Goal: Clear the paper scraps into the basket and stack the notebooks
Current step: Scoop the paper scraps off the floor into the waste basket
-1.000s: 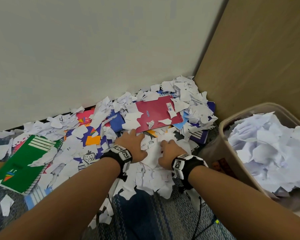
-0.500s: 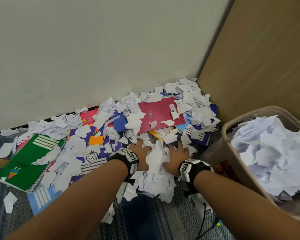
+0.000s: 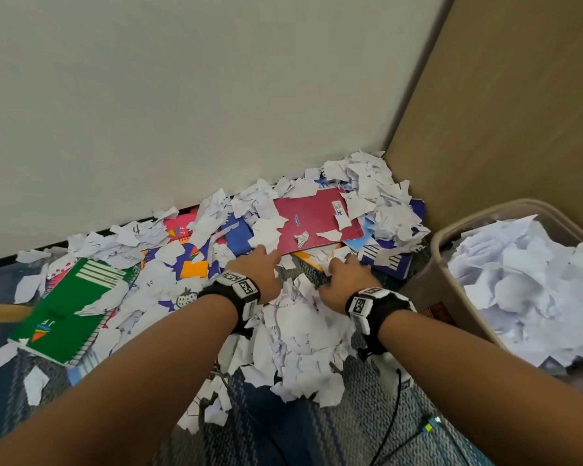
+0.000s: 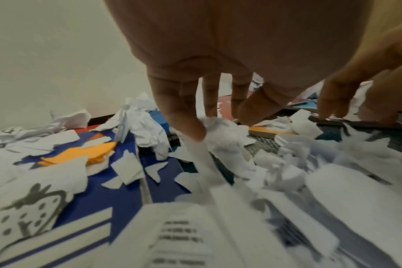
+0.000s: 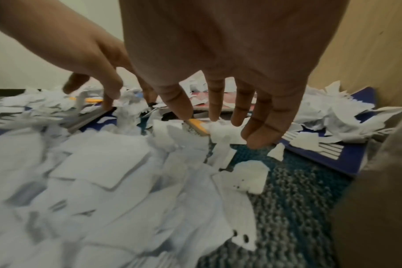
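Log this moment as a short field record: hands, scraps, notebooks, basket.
left hand: open, fingers spread on scraps
right hand: open, fingers spread on scraps
scrap pile: heaped on carpet between the wrists
red notebook: flat, partly under scraps
green notebook: flat, far left
notebooks stacked: no
basket: right, heaped with paper

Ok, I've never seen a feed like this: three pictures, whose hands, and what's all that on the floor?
No machine here: a person's two bare hands, each wrist wearing a camera band. The big picture comes from a head camera looking down; the other two look along each hand at its fingers. The left hand and right hand lie spread on a heap of paper scraps on the carpet, fingers straight, gripping nothing. Scraps also cover scattered notebooks, among them a green notebook and a red notebook. The basket, on the right, already holds crumpled paper.
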Motion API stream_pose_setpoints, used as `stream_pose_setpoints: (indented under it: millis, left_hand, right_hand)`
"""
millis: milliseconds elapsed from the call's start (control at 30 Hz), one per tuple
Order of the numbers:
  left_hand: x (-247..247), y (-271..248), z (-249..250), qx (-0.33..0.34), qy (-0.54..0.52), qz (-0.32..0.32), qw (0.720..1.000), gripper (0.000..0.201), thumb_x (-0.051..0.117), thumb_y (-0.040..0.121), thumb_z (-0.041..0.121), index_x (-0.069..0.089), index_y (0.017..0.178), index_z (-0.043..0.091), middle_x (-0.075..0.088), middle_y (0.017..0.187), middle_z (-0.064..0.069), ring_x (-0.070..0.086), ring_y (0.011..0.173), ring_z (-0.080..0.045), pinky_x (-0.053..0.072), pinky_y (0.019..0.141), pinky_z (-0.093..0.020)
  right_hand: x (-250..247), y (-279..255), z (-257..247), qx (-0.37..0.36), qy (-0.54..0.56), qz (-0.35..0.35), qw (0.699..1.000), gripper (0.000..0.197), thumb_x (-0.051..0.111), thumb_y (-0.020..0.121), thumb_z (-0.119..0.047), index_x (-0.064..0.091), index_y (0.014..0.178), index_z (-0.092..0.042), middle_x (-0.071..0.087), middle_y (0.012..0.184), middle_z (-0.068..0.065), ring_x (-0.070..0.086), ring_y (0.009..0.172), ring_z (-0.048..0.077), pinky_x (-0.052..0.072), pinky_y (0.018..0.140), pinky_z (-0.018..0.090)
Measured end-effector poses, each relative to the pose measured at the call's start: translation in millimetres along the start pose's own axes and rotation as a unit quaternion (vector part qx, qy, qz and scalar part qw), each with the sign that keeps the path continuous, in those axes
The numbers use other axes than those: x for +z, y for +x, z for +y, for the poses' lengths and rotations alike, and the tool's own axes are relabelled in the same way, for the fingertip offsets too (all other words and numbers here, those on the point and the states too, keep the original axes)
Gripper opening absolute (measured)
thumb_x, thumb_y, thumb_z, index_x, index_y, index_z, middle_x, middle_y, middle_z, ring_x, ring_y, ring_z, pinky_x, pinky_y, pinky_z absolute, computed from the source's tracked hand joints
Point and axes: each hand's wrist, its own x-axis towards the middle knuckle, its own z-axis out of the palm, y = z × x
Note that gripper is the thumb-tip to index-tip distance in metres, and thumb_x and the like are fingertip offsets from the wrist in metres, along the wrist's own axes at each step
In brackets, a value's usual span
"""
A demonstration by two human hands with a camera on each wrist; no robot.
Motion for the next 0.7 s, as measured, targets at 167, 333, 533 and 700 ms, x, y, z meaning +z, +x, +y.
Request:
stream_pose_setpoints:
  millis: [167,333,533,700]
  left_hand:
    - [13.0,9.6,-26.8,-0.048,0.07,-0.058,0.995,0.06,0.046,0.091,0.044,0.027,0.145,0.028,0.031,0.149,-0.008,0.036,0.132,-0.033,0.038,0.102,-0.048]
    - [41.8,2.8,-27.5,-0.024,0.066,-0.122,0.99,0.072,0.045,0.09,0.052,0.013,0.15,0.031,0.013,0.158,-0.01,0.015,0.144,-0.034,0.02,0.114,-0.051]
    - [47.4,-12.9,-9.1,0.035,0.034,-0.134,0.99,0.059,0.05,0.091,0.036,0.028,0.144,0.024,0.029,0.141,-0.013,0.043,0.122,-0.038,0.043,0.097,-0.046]
    - [42.6,-18.2,-9.5,0.035,-0.047,-0.133,0.989,0.052,0.049,0.092,0.025,0.031,0.141,0.021,0.037,0.138,-0.013,0.046,0.121,-0.034,0.044,0.095,-0.044]
  right_hand:
    - [0.8,8.4,16.2,0.06,-0.029,-0.052,0.996,0.078,0.056,0.083,-0.055,0.027,0.144,-0.017,0.021,0.149,0.016,0.027,0.133,0.045,0.034,0.107,0.054]
    - [25.6,-8.5,15.7,0.009,-0.068,-0.148,0.987,0.085,0.042,0.089,-0.067,0.008,0.154,-0.025,-0.008,0.161,0.014,0.002,0.144,0.049,0.014,0.116,0.055]
    - [45.3,-24.6,5.0,-0.045,-0.07,-0.149,0.985,0.086,0.047,0.086,-0.063,0.011,0.152,-0.022,-0.006,0.16,0.015,-0.003,0.143,0.049,0.017,0.114,0.055]
    - [36.2,-29.8,12.4,-0.069,-0.007,-0.119,0.99,0.095,0.06,0.08,-0.058,0.008,0.152,-0.025,0.008,0.159,0.01,0.015,0.142,0.044,0.029,0.111,0.052]
